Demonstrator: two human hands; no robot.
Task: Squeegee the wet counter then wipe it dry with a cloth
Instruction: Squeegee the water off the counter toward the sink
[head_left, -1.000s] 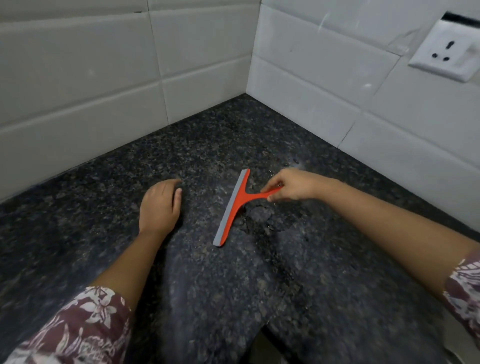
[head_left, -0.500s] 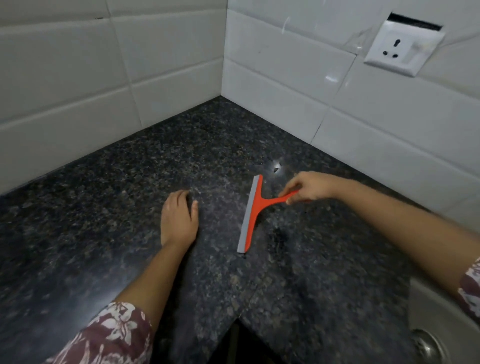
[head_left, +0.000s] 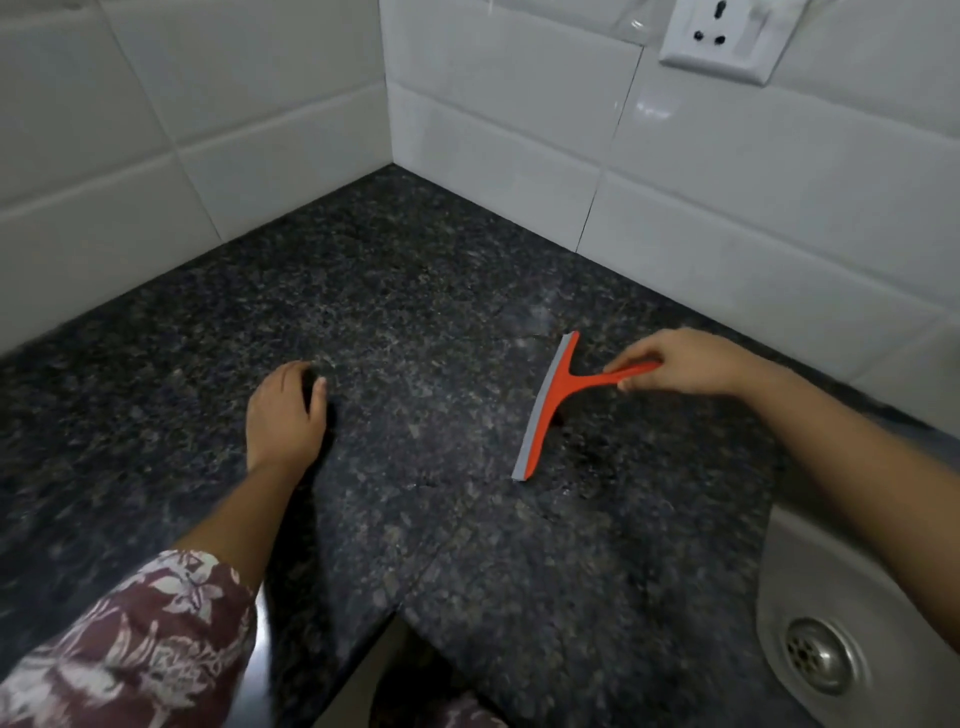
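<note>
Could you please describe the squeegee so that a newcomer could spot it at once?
On the dark speckled counter, left of the sink, the squeegee lies, its handle pinched by the right hand. It is the only bright orange thing, T-shaped with a grey blade.

Both forearms bare, no watch, rings or gloves visible. Left sleeve (head_left: 140, 644) is short, ends just above the elbow: maroon fabric, white/pale floral print, loose cut. Left hand (head_left: 283, 410) and right hand (head_left: 680, 364) uncovered. Right sleeve out of frame. Same print at bottom edge, blurred.
</note>
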